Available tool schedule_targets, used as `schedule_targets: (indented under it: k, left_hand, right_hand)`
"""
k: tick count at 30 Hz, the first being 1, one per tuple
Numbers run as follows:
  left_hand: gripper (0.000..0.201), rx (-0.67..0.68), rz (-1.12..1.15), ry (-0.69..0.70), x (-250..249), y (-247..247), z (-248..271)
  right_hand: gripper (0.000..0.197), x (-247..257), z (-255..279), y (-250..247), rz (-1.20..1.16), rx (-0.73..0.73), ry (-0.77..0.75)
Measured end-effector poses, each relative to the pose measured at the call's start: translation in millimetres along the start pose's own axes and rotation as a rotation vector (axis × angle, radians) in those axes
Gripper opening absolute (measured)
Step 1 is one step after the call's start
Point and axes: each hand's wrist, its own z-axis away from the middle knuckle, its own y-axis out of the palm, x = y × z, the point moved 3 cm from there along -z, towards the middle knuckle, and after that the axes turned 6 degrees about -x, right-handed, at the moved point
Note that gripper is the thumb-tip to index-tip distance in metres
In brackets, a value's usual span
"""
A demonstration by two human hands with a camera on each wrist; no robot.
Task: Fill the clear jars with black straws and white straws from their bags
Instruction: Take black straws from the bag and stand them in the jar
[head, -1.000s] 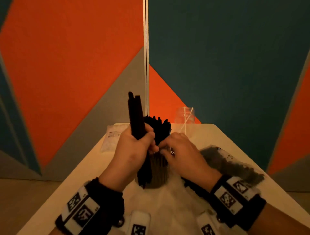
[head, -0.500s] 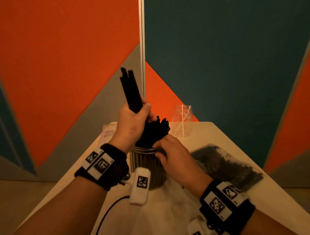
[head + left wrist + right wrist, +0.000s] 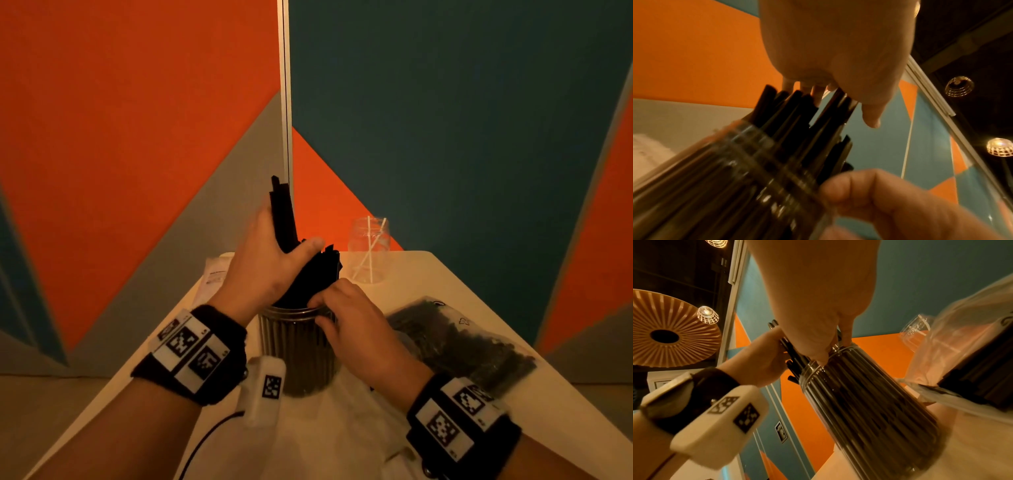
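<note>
A clear jar point(image 3: 301, 353) point(image 3: 859, 402) point(image 3: 735, 186) packed with black straws stands at the table's middle. My left hand point(image 3: 270, 263) grips a bundle of black straws point(image 3: 283, 214), held upright and slightly tilted over the jar's mouth, their lower ends among the straws in the jar. My right hand point(image 3: 349, 322) point(image 3: 818, 321) holds the jar's rim with curled fingers. A second clear jar point(image 3: 369, 250) behind holds two or three white straws.
A clear bag of black straws point(image 3: 459, 342) point(image 3: 972, 378) lies right of the jar. A white bag point(image 3: 215, 274) lies at the table's far left corner. White cloth or plastic point(image 3: 342, 428) covers the near table. Coloured partition walls stand close behind.
My left hand rose from beside the jar with its bundle, then came down a little over the jar's mouth. My right hand stayed at the rim.
</note>
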Motion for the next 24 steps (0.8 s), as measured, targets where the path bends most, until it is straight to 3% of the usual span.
schedule_targets:
  k: [2,6,12,19,22,24]
  left_hand:
    - [0.095,-0.058,0.041,0.013,-8.8,-9.5,-11.6]
    - [0.088,-0.146,-0.092,0.18,-28.1,-20.7,-32.3]
    - [0.047,0.031,-0.298,0.21,-12.6,-0.7,-16.9]
    - [0.057,0.18,-0.491,0.377,-9.1,12.6,26.0]
    - [0.052,0.221,-0.454,0.342,-15.7,10.3,23.6]
    - [0.053,0.166,-0.4,0.32,-24.8,6.5,25.7]
  right_hand:
    - [0.024,-0.2,0.1,0.8,0.012,0.003,0.0]
    - [0.024,-0.8,-0.9,0.8,0.023,0.013,0.002]
    - [0.028,-0.8,1.1,-1.2,0.008,0.02,0.008]
    - [0.038,-0.8,2.5,-4.7,-0.048,0.043,-0.033]
    - [0.048,-2.7,8.0,-12.0,-0.073,0.098,-0.044]
    - [0.052,-10.8,14.1,-22.2,-0.071,0.085,-0.011]
